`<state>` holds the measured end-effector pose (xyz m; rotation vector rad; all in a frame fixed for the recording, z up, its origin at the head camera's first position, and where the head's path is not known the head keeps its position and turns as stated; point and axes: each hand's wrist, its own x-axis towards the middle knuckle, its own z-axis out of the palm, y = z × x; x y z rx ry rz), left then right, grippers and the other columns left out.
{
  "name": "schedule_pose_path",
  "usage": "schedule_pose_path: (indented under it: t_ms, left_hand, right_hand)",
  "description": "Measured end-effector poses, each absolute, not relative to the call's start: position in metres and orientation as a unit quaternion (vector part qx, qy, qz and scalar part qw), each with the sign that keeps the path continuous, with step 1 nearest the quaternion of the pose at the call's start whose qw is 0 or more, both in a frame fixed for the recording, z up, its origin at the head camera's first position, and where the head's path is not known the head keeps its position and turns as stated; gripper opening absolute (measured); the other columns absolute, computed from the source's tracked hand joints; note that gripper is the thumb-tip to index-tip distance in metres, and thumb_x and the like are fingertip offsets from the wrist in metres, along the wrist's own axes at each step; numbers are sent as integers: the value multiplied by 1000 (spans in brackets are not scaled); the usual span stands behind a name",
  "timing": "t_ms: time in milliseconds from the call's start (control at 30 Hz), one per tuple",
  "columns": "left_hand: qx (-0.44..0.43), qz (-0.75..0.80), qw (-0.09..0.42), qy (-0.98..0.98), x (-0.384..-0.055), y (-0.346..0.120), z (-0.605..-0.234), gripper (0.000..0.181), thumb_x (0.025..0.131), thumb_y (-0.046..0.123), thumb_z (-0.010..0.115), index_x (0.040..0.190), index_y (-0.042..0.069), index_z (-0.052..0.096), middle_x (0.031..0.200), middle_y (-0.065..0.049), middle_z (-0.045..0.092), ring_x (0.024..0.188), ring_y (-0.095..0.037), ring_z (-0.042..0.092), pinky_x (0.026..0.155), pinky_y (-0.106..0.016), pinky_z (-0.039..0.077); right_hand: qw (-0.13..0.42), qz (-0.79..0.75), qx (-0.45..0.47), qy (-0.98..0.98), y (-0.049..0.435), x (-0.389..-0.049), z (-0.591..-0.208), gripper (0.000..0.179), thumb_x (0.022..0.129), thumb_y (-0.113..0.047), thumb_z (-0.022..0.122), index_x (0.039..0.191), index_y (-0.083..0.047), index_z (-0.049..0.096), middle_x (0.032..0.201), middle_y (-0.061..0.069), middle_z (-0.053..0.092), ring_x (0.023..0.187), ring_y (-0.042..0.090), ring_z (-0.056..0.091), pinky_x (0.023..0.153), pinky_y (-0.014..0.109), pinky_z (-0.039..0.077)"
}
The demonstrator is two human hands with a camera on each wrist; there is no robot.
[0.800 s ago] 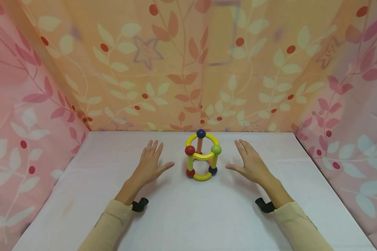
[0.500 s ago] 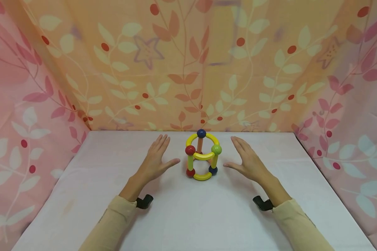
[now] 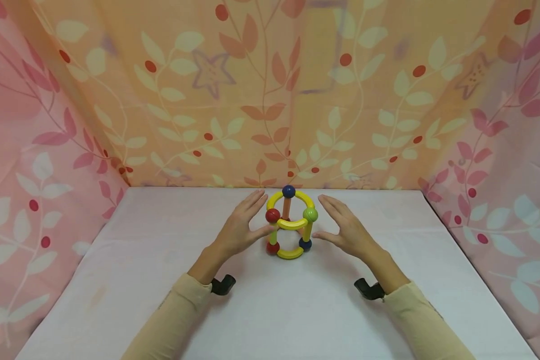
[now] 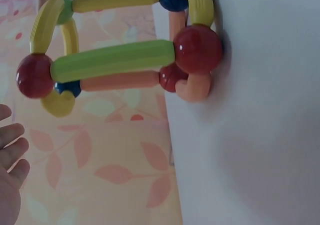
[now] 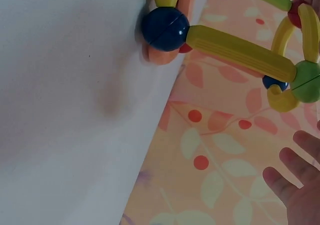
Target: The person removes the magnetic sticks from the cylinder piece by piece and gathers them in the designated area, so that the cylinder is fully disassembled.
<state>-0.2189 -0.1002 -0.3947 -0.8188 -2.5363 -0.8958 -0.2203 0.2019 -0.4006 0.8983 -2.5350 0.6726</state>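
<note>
A toy frame of coloured balls and rods (image 3: 291,225) stands upright on the white table, built from curved yellow pieces, straight green, yellow and orange rods, and red, blue and green balls. On its left side my left hand (image 3: 240,227) is held with fingers straight and thumb spread, the thumb overlapping the green rod in the head view. Opposite it, my right hand (image 3: 352,231) has fingers extended and thumb pointing at the toy's right side. In the left wrist view the green rod (image 4: 114,60) lies past the fingertips. The right wrist view shows the yellow rod (image 5: 240,52) near that hand's fingers.
The white table (image 3: 292,315) reaches back to a peach curtain (image 3: 270,100) with a leaf print. Pink patterned cloth (image 3: 40,175) hangs along both sides. A black bracket (image 3: 223,285) sits at each wrist.
Both hands have moved inward toward the toy, the left one farther, going right and forward. The toy has stayed in place.
</note>
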Motion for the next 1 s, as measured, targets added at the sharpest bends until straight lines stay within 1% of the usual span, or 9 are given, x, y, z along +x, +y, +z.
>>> schedule_pose_path:
  t_ms: [233,400,600,800,1000]
  left_hand:
    - [-333,-317,185,-869,-220,-83,-394,73,81,35,79,141,5,50,147,-13,49,142,-29,39,113,-53,35]
    - [-361,-321,191,-855,-222,-74,-395,69,80,31,80,137,4,55,142,-13,55,140,-29,43,113,-51,35]
    - [-389,-305,212,-843,-225,-65,-396,62,79,28,81,131,1,60,137,-12,60,133,-28,52,113,-49,36]
    - [-400,-263,228,-848,-226,-58,-396,54,81,30,80,126,4,65,129,-9,66,129,-25,56,112,-50,38]
    - [-411,-236,246,-846,-227,-54,-399,44,82,29,78,120,9,69,123,-5,70,120,-24,62,110,-51,40]
  right_hand:
    - [179,255,330,-891,197,-221,-400,90,73,-25,85,147,-3,39,149,14,44,136,33,44,106,53,42]
    - [193,261,348,-880,195,-223,-399,85,72,-18,86,145,-3,44,146,14,48,133,32,47,105,50,44]
    - [207,268,368,-866,192,-226,-400,77,72,-12,86,140,-1,50,142,13,52,130,29,50,104,46,45]
    - [213,280,380,-855,189,-227,-400,69,74,-11,83,136,-2,54,140,13,55,128,30,53,102,45,47]
    - [227,292,393,-842,186,-230,-404,63,74,-5,82,132,0,58,134,16,59,123,34,56,99,47,49]
